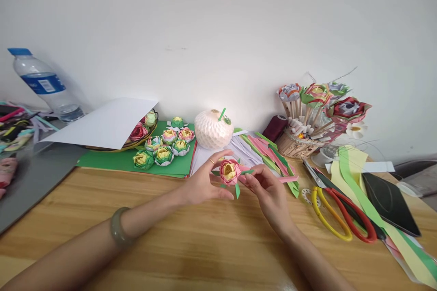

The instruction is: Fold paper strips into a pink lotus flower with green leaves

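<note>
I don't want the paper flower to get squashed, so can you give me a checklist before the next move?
1. Right grip on a green leaf: ok, fingertips pinch it.
2. Left grip steadying the flower: cannot tell; it curves around, but firm contact isn't clear.
3. Scissors away from fingers: ok, on the table to the right.
4. Paper strips tidied: not ok, loosely heaped behind the right grip.
5. Bottle capped: ok.
</note>
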Demonstrator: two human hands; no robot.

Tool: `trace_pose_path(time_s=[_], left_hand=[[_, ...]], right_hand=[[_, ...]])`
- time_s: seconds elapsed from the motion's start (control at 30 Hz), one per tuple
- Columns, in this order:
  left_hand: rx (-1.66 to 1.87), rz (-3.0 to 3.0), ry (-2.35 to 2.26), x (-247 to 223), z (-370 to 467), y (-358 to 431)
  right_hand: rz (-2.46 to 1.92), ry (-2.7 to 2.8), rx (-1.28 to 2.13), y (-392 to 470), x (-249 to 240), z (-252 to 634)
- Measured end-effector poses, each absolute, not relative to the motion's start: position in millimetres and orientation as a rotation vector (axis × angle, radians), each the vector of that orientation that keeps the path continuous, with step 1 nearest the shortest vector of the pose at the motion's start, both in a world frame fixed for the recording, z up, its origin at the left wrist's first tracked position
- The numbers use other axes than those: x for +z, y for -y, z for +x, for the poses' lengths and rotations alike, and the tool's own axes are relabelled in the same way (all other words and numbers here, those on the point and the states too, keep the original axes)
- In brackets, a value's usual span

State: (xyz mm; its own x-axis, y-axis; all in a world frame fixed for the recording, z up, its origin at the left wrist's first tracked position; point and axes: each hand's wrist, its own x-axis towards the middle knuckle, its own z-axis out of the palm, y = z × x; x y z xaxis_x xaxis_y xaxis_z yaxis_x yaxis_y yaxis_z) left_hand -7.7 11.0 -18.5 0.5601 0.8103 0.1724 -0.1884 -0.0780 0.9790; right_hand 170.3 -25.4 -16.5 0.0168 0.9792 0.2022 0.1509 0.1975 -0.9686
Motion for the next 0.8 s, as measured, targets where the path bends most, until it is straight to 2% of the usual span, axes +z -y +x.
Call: trace_pose_path(time_s=[0.13,0.37,0.5,0.63,0.8], left_hand=[[0.979,1.480,-0.690,-22.5,-3.7,-7.4],[1.041,1.469,-0.554,-24.0,-3.2,-9.8],[1.011,1.502,-0.654,-21.2,-4.6,-9.7],[0.991,1.525,-0.703,-20.9,-4.3,-8.9],[0.955,1.646,-0.716,-21.7,-3.2,-5.2]], right_hand=[[-1.203,1.444,0.936,25.1,-16.4,169.3],[-1.253,1.485,0.947,22.8,-21.1,171.0],[-1.224,1.461,0.780,27.9,-20.2,172.0],[-1.167,1.729,0.620,32.6,-15.4,168.0],[-1.090,1.874,0.572,30.2,-16.8,165.0]])
